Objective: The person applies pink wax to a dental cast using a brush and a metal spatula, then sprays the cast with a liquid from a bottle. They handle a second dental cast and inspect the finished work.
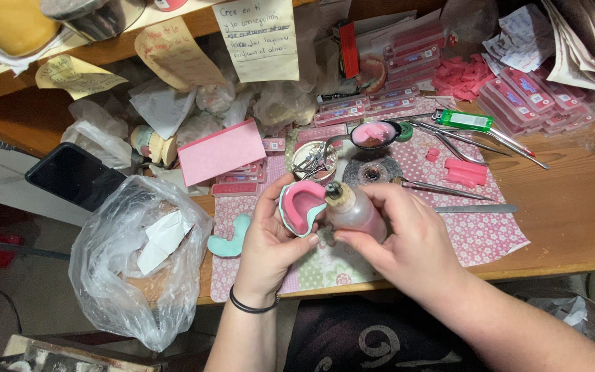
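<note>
Directly below the head camera, two bare hands meet above a cluttered wooden surface (573,220) spread with a pink patterned cloth (480,234). The left hand (270,238), a black band at its wrist, has its fingers curled around a pink horseshoe-shaped wax plate on a pale teal dental mould (302,209), hollow side turned toward the viewer. The right hand (408,241) has its fingers closed on a small clear plastic squeeze bottle of pinkish liquid (356,212). The bottle's long axis slants up and to the left, so its stained nozzle sits just beside the mould's right edge, perhaps touching it. Both things are held off the surface, side by side, mould to the left of the bottle. A second teal piece (231,241) lies on the cloth near the left hand.
</note>
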